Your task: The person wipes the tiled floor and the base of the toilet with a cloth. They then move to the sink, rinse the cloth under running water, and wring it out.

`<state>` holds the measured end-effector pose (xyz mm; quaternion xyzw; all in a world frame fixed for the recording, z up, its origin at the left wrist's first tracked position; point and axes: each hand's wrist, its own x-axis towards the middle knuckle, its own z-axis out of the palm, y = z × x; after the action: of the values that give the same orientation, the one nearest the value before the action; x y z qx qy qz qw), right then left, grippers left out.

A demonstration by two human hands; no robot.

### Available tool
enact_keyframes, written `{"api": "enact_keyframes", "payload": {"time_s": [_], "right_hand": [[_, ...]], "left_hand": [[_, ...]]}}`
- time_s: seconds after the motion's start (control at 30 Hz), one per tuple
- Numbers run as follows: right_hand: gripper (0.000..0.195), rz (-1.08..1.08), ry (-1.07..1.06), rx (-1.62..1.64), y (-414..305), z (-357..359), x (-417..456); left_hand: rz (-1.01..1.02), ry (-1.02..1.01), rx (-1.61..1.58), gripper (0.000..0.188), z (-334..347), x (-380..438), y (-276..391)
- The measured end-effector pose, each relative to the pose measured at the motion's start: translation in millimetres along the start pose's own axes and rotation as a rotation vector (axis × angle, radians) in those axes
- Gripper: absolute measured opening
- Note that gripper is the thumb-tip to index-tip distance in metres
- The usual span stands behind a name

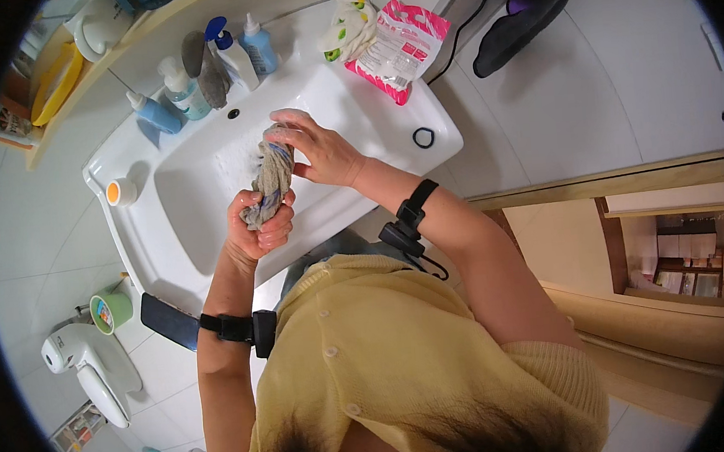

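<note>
Over the basin of a white washbasin (193, 238), my left hand (261, 227) grips the lower end of a twisted, wet-looking grey-beige cloth (273, 175) with blue marks. My right hand (315, 144) is at the cloth's upper end, fingers bent over it, with what looks like suds on the fingertips. Whether its fingers close fully around the cloth is hard to tell. Behind the cloth the basin's overflow hole (233, 114) shows. The faucet (206, 70), grey and partly hidden by bottles, stands at the back rim.
Pump and squeeze bottles (187, 90) line the back rim. A pink-white packet (400, 47) and a patterned cloth (351, 25) lie at the right corner, a dark hair tie (423, 138) near the right edge. An orange-topped jar (121, 192) and a phone (168, 321) are at the left.
</note>
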<state>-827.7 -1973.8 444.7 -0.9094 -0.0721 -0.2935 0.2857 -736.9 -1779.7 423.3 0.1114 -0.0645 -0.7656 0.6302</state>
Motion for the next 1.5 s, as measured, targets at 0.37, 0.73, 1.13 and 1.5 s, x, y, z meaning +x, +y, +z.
{"api": "enact_keyframes", "payload": {"time_s": [0.37, 0.73, 1.13, 1.5], "right_hand": [[0.043, 0.102, -0.308, -0.029, -1.8, 35.3, -13.8], [0.03, 0.541, -0.547, 0.251, -4.4, 63.9, -38.7], [0.036, 0.821, -0.016, 0.445, -8.3, 79.9, -49.5], [0.02, 0.606, -0.064, 0.647, 30.8, 43.4, -13.0]], "left_hand": [[0.116, 0.646, 0.548, 0.04, 17.1, -9.0, -2.5], [0.161, 1.196, 2.24, 0.034, -30.4, 6.1, -5.5], [0.233, 1.365, 2.242, 0.031, -23.9, 20.8, -12.6], [0.196, 1.498, 1.218, 0.033, -51.8, -15.2, -19.9]]}}
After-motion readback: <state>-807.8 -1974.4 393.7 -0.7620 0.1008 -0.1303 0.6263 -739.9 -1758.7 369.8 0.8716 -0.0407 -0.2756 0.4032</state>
